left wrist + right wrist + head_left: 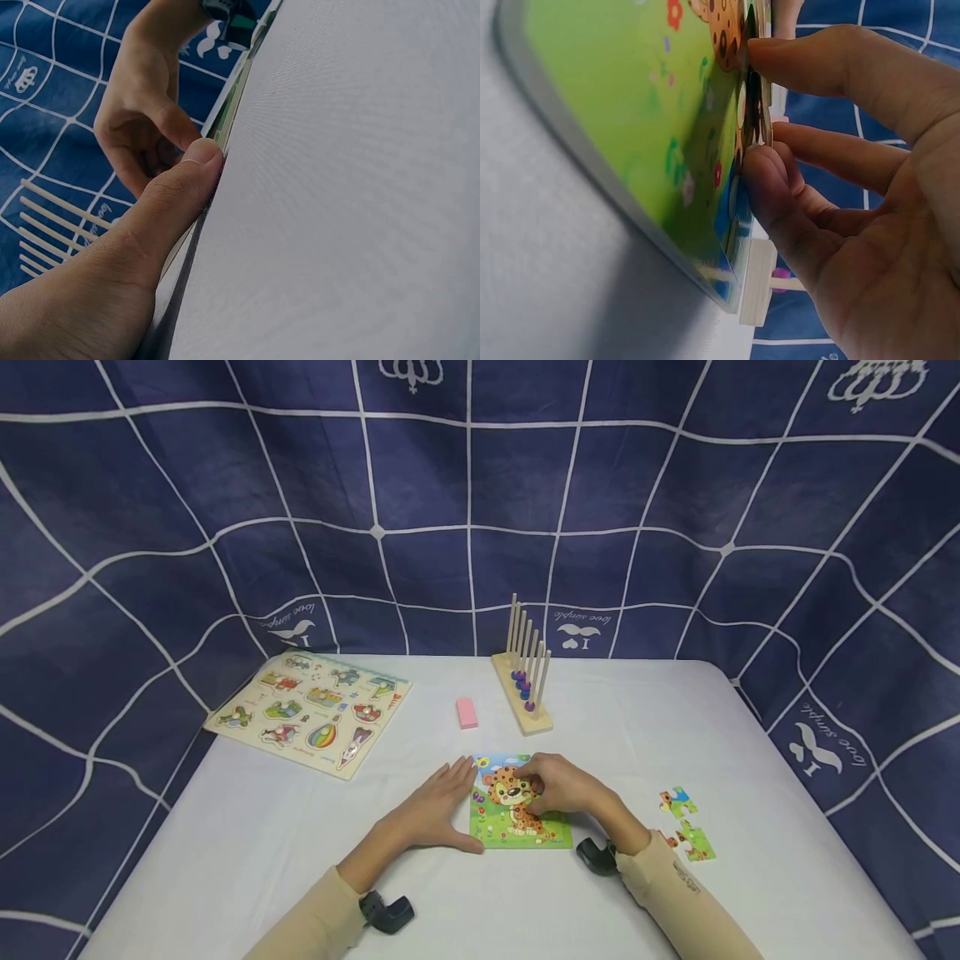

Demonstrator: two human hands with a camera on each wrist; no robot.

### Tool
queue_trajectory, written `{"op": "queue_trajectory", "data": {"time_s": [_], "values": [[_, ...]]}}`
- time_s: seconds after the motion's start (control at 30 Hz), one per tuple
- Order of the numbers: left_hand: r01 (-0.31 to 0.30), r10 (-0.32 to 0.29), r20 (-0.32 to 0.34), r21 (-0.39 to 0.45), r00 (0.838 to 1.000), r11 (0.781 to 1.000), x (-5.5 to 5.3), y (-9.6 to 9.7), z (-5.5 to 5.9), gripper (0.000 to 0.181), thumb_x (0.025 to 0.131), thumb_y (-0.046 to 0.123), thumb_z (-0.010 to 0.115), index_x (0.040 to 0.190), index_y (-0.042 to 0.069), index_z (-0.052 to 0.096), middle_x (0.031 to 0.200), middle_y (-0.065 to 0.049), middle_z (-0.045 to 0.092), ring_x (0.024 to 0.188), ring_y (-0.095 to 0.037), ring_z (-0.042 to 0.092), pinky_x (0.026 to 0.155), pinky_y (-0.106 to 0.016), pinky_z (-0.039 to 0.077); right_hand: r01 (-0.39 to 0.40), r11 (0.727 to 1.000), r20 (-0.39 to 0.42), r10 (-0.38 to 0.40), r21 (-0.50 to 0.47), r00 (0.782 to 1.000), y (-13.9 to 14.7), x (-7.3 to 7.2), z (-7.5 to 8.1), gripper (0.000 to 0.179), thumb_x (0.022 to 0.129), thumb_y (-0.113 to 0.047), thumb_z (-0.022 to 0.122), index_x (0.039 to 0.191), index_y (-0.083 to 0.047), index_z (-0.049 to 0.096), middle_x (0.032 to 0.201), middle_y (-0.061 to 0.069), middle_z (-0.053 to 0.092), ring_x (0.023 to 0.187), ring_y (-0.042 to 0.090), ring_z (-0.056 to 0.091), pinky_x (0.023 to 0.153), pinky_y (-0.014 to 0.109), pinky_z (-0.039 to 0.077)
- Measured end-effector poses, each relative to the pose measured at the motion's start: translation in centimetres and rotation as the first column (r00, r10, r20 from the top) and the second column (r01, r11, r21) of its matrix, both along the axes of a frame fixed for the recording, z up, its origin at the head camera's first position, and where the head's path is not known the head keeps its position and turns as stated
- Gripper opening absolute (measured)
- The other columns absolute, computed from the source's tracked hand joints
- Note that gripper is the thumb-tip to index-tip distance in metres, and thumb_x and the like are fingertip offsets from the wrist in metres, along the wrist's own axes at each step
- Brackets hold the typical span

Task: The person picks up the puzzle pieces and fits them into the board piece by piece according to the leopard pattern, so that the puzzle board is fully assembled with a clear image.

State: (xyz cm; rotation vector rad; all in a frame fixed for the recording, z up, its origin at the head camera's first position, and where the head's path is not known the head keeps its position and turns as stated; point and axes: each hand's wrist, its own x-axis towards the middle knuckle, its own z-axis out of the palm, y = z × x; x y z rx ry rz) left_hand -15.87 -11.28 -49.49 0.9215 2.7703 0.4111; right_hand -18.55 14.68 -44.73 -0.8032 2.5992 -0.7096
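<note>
A leopard jigsaw puzzle point(498, 827) with a green and blue background lies flat on the white table. Along its left edge rests my left hand point(438, 806), fingers straight at the upper corner and thumb touching the lower left corner; the left wrist view shows that thumb point(176, 191) close up. My right hand point(562, 785) is over the right part of the leopard. Between its thumb and curled fingers it pinches a thin puzzle piece point(766, 112), seen edge-on and slightly raised off the board. The piece's picture is mostly hidden by the hand.
Several loose puzzle pieces point(693, 839) lie to the right of the right forearm. Behind the puzzle are a pink block point(467, 713) and a wooden peg stand point(536, 724) with purple and blue beads. A knobbed picture board point(300, 735) lies at the back left, before a blue checked cloth point(420, 568).
</note>
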Motion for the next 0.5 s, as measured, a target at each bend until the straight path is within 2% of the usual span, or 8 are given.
{"op": "queue_trajectory", "data": {"time_s": [0.5], "values": [[-0.005,0.005,0.003,-0.002,1.0,1.0,-0.11,0.03,-0.13,0.13,0.064,0.088,0.058,0.155,0.004,0.018,0.165,-0.011,0.009,0.153,-0.022,0.008,0.126,-0.042,0.012,-0.012,1.0,0.003,0.012,-0.015,1.0,0.18,-0.27,-0.56,0.053,0.073,-0.013,0.083,0.121,0.0,0.067,0.089,-0.001,0.06,0.077,0.011,0.05,0.064,0.02,0.045]]}}
